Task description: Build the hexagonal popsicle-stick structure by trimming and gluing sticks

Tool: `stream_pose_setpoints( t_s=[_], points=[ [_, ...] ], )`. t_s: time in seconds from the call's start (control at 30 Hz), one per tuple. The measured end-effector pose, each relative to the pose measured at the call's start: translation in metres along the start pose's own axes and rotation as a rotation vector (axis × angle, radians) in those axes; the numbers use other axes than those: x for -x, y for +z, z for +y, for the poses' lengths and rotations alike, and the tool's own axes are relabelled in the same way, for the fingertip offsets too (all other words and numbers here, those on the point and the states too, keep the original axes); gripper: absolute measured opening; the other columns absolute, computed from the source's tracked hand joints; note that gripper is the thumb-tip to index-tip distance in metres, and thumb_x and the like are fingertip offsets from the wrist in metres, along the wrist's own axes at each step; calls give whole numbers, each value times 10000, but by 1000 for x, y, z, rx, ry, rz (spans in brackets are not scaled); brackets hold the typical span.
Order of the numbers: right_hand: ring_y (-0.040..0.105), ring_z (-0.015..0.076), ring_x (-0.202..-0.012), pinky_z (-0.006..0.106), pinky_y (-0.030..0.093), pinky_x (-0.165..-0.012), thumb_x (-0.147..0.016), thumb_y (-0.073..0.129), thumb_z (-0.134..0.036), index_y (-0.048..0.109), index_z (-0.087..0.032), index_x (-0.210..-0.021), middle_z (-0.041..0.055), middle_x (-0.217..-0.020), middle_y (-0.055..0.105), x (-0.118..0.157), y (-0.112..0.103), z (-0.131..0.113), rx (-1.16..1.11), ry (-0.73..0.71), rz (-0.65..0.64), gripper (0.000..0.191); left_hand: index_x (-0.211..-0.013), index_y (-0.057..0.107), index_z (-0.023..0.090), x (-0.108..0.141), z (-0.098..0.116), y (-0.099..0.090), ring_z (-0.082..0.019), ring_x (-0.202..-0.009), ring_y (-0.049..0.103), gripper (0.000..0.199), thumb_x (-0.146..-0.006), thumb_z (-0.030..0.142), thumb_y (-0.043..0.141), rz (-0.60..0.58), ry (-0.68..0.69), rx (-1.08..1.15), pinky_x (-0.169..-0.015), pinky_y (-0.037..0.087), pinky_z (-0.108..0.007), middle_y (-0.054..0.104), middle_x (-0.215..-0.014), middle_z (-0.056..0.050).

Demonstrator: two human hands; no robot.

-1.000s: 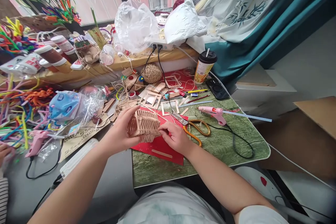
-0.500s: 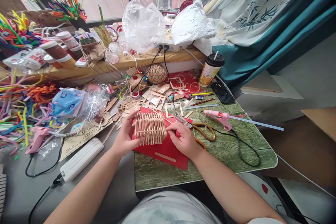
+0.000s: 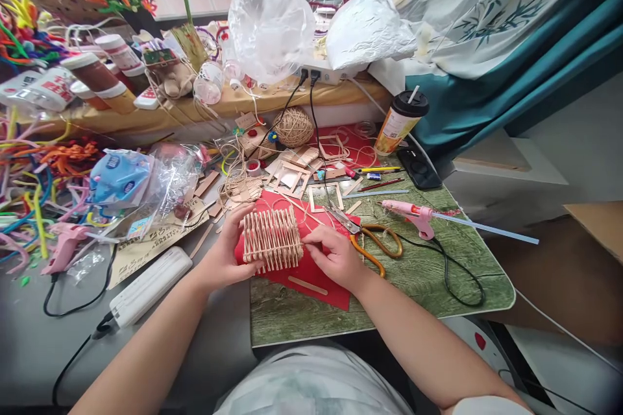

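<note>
A small woven twine basket (image 3: pixel 272 240), with ribs of pale cord wound closely round a frame, lies on its side in the air above the red sheet (image 3: pixel 321 282). My left hand (image 3: pixel 228 249) grips its left end, thumb along the lower edge and fingers behind. At the right end, my right hand (image 3: pixel 335 256) is closed in a pinch close against the weave. A thin strand of twine (image 3: pixel 304 207) runs toward that hand; the part between the fingertips is too small to see clearly. Scissors (image 3: pixel 374 243) with orange-brown handles lie just right of it.
A pink glue gun (image 3: pixel 413 214) with a long glue stick lies at the right, near a phone (image 3: pixel 419 167) and a lidded cup (image 3: pixel 400 122). Wooden craft sticks (image 3: pixel 292 175) and a twine ball (image 3: pixel 294 127) sit behind. A white power strip (image 3: pixel 150 285) is at left.
The view has shifted slightly. The basket has turned a little in my left hand, and my right fingertips have slid slightly down and away along its right end.
</note>
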State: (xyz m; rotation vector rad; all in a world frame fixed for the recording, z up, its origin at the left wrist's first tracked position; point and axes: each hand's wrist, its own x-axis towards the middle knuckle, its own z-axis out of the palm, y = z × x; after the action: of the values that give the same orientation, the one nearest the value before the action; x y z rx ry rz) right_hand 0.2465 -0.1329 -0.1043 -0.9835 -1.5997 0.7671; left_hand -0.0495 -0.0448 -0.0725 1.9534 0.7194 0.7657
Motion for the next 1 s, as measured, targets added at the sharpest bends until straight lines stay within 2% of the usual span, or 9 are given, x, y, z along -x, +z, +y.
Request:
stream_pose_setpoints(
  t_s=[0.13, 0.23, 0.37, 0.47, 0.6, 0.73, 0.87, 0.93, 1.0],
  points=[
    [702, 196, -915, 368, 576, -863, -1052, 620, -224, 735, -261, -1130, 58, -1003, 745, 1, 0, 1, 16, 17, -4, 144, -1684, 289, 322, -8, 33, -5, -418, -1637, 295, 1107, -788, 438, 929, 13, 97, -266, -1354, 249, -633, 335, -1719, -175],
    [699, 194, -918, 371, 570, -864, -1054, 618, -223, 732, -263, -1130, 56, -1004, 745, 1, 1, 1, 25, 18, -12, 142, -1669, 315, 331, -16, 66, 2, -394, -1601, 364, 1017, -838, 441, 890, -120, 93, -489, -1326, 331, -602, 395, -1697, -157],
    [694, 194, -911, 371, 563, -849, -1055, 621, -236, 727, -266, -1125, 51, -993, 742, 1, 1, 0, 29, 22, -18, 130, -1667, 320, 300, -23, 93, 19, -416, -1541, 435, 952, -888, 510, 825, -157, 15, -750, -1260, 395, -631, 451, -1672, -163],
    [688, 192, -903, 367, 555, -840, -1050, 623, -225, 726, -265, -1126, 47, -987, 738, 2, 0, -2, 28, 20, -29, 134, -1639, 373, 281, -27, 97, 25, -440, -1451, 526, 927, -878, 569, 817, -173, -42, -892, -1193, 439, -658, 533, -1610, -164],
    [677, 188, -893, 362, 541, -833, -1051, 621, -225, 725, -261, -1121, 43, -980, 729, 1, -1, -4, 31, 31, -32, 131, -1644, 377, 248, -31, 96, 19, -422, -1396, 592, 957, -864, 583, 821, -249, -84, -913, -1133, 514, -593, 567, -1571, -178],
    [667, 183, -875, 346, 531, -810, -1045, 621, -218, 722, -251, -1104, 39, -969, 722, 0, -1, -6, 28, 27, -51, 121, -1648, 374, 269, -35, 103, 18, -402, -1456, 552, 914, -883, 517, 810, -289, -60, -919, -1186, 465, -582, 536, -1620, -159],
    [658, 181, -854, 334, 533, -780, -1043, 619, -231, 710, -243, -1103, 35, -952, 711, 1, -1, -5, 39, 13, -80, 109, -1652, 381, 239, -41, 111, 37, -454, -1471, 518, 997, -830, 557, 847, -245, -44, -938, -1197, 411, -637, 508, -1650, -187],
    [660, 184, -852, 338, 539, -780, -1044, 611, -239, 701, -238, -1088, 38, -949, 709, 1, -2, -5, 51, 10, -76, 100, -1649, 393, 218, -45, 108, 48, -486, -1436, 538, 1061, -790, 635, 856, -228, -14, -930, -1165, 415, -657, 532, -1620, -220],
    [664, 189, -858, 344, 546, -787, -1040, 602, -228, 693, -233, -1076, 42, -953, 714, 0, -3, -5, 62, 1, -71, 98, -1655, 387, 223, -48, 102, 56, -498, -1403, 561, 1093, -769, 641, 871, -218, 0, -936, -1133, 425, -655, 545, -1599, -236]
  ],
)
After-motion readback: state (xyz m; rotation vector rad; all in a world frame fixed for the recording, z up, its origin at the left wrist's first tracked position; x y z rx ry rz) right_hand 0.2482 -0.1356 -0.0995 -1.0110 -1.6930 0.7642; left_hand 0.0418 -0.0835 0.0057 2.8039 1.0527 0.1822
